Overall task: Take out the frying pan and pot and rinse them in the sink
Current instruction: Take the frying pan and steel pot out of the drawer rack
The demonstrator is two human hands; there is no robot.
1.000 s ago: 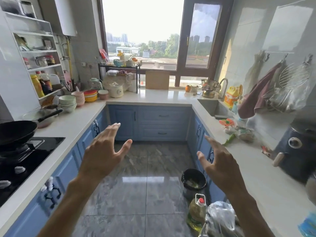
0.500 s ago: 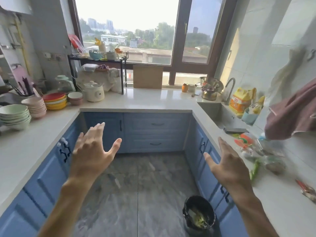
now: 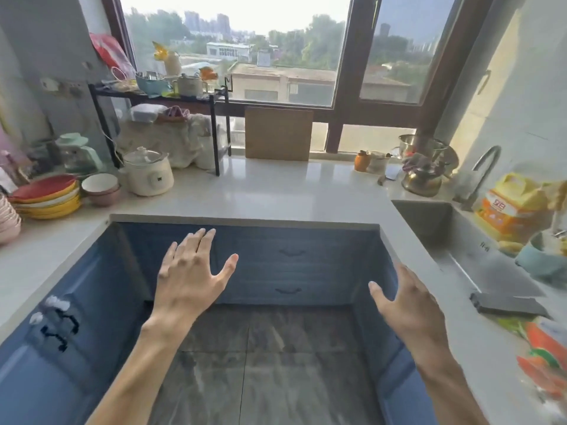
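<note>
My left hand (image 3: 190,271) and my right hand (image 3: 405,299) are both stretched out in front of me with spread fingers, holding nothing, above the floor between the blue cabinets. The steel sink (image 3: 454,237) is set into the counter at the right, with a curved tap (image 3: 484,167) behind it. A metal pot (image 3: 425,176) with things in it stands on the counter left of the tap. No frying pan is in view. The blue drawers (image 3: 288,265) lie straight ahead under the far counter.
Stacked plates (image 3: 46,196) and bowls (image 3: 101,188) sit at the left with a white cooker (image 3: 147,171) and a black rack (image 3: 171,96). A cutting board (image 3: 278,133) leans at the window. A yellow detergent bag (image 3: 512,207), a dark sponge (image 3: 506,305) and bagged vegetables (image 3: 543,348) line the right counter.
I have walked forward toward the far counter; the stove with the black pan and the floor bin have dropped out of view. Both hands stay open and raised.
</note>
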